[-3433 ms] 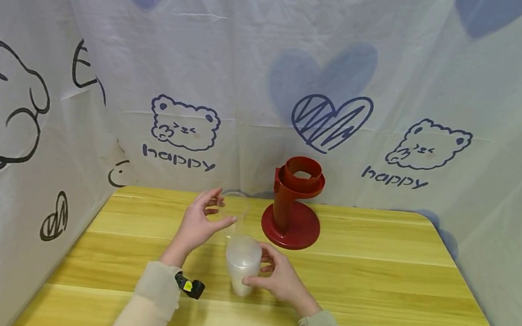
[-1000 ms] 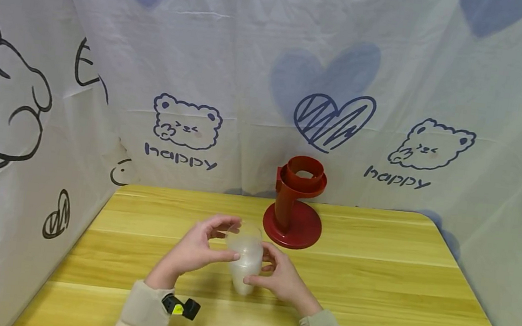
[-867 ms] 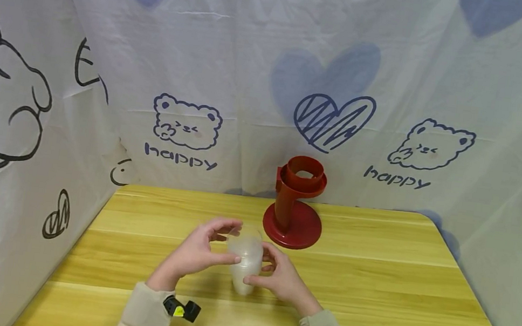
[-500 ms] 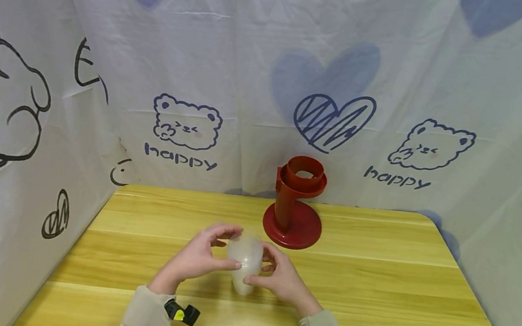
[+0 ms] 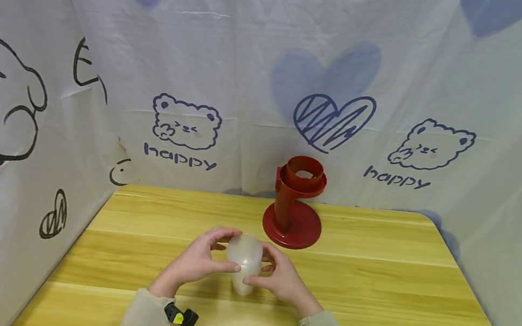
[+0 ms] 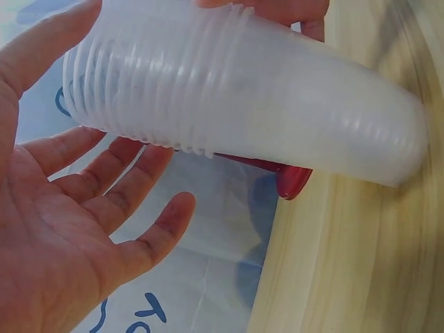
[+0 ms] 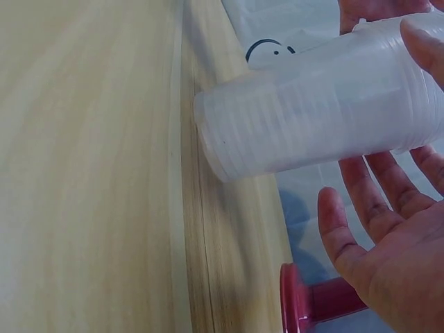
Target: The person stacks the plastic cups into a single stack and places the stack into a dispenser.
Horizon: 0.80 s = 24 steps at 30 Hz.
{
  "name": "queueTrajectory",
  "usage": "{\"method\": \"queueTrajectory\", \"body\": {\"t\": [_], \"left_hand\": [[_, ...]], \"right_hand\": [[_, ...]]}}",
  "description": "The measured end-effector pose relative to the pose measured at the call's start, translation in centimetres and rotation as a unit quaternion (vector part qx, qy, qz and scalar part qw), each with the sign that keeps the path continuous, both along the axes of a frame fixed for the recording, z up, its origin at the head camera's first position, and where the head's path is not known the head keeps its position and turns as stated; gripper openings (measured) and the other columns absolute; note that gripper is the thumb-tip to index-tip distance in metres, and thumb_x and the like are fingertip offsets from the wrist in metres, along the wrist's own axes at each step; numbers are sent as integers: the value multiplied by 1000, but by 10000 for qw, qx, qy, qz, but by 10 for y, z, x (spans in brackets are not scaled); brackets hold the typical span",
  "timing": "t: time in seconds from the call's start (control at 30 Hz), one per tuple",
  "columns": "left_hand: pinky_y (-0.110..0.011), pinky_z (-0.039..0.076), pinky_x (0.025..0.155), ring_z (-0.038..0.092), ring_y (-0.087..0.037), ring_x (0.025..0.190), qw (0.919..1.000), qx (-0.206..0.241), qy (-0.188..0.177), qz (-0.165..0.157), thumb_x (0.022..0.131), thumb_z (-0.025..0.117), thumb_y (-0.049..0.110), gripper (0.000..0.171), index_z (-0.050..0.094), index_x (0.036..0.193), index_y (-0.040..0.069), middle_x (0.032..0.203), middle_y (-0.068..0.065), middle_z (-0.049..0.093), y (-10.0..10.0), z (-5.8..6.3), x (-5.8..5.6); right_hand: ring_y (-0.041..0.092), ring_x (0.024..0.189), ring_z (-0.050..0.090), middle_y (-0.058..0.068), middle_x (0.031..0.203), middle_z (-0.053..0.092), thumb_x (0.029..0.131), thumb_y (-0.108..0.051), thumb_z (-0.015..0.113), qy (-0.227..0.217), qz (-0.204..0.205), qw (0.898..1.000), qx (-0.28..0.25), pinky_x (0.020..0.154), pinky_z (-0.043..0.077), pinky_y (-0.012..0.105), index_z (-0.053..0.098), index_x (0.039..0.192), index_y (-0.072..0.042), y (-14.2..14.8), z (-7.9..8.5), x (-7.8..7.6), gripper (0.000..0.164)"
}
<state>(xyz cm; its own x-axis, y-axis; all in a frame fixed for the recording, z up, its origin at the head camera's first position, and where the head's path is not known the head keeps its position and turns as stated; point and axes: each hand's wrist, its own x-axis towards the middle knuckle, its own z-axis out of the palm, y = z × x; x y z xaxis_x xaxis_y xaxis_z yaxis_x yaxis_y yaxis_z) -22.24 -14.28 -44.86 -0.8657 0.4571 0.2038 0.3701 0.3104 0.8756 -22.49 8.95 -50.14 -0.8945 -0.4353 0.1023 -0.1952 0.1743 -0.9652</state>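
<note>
A nested stack of clear plastic cups [image 5: 244, 261] stands roughly upright between both hands at mid table, mouths up. My left hand [image 5: 200, 256] holds it by the upper rims, thumb in front and fingers behind. Lower down and on the other side, my right hand [image 5: 283, 280] grips the same stack between thumb and fingers. In the left wrist view, the ridged rims of the stack [image 6: 159, 83] lie between thumb and fingertips, the little finger standing off. The tapered base of the stack [image 7: 222, 135] is close to the wood; whether it touches cannot be told.
Behind the stack, slightly right, a red stand [image 5: 289, 215] rises from a round base, with a ring-shaped holder on top. Wooden table [image 5: 397, 288] extends to both sides. A printed white cloth [image 5: 252, 75] hangs along the back and sides.
My left hand has brought a single clear cup from the left onto the stack and lowered it into the top cup. My right hand has kept its grip in place.
</note>
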Motion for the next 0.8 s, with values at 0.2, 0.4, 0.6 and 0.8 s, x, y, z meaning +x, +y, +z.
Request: {"method": "queueTrajectory", "body": {"t": [0.2, 0.4, 0.6, 0.8], "left_hand": [[-53, 47, 97, 54, -26, 116, 9999, -100, 5, 99, 79, 84, 23, 65, 55, 135, 6, 132, -6, 57, 2, 0, 3], [-52, 47, 97, 52, -26, 119, 9998, -116, 121, 101, 82, 82, 25, 67, 51, 139, 7, 134, -6, 56, 2, -3, 5], [-47, 48, 99, 52, -27, 121, 9998, 58, -8, 165, 83, 81, 22, 75, 43, 146, 8, 139, -10, 52, 1, -9, 8], [-47, 45, 103, 49, -31, 126, 9986, 419, -245, 206, 83, 81, 17, 79, 38, 149, 9, 143, -13, 49, 0, -17, 13]], "right_hand": [[24, 107, 56, 5, 122, 60, 79, -25, 85, 65, -17, 10000, 55, 91, 52, 46, 49, 141, -12, 0, -1, 0, 73], [25, 108, 57, 7, 124, 60, 80, -24, 84, 122, 16, 9999, 31, 95, 50, 51, 48, 142, -11, 0, -1, 2, 74], [25, 116, 56, 7, 130, 59, 82, -24, 82, 171, 91, 9998, 14, 100, 47, 48, 46, 144, -9, 0, 0, 4, 73], [27, 126, 50, 7, 142, 50, 84, -23, 80, 89, 80, 9999, 30, 104, 46, 42, 42, 148, -11, 0, 2, 6, 76]]}}
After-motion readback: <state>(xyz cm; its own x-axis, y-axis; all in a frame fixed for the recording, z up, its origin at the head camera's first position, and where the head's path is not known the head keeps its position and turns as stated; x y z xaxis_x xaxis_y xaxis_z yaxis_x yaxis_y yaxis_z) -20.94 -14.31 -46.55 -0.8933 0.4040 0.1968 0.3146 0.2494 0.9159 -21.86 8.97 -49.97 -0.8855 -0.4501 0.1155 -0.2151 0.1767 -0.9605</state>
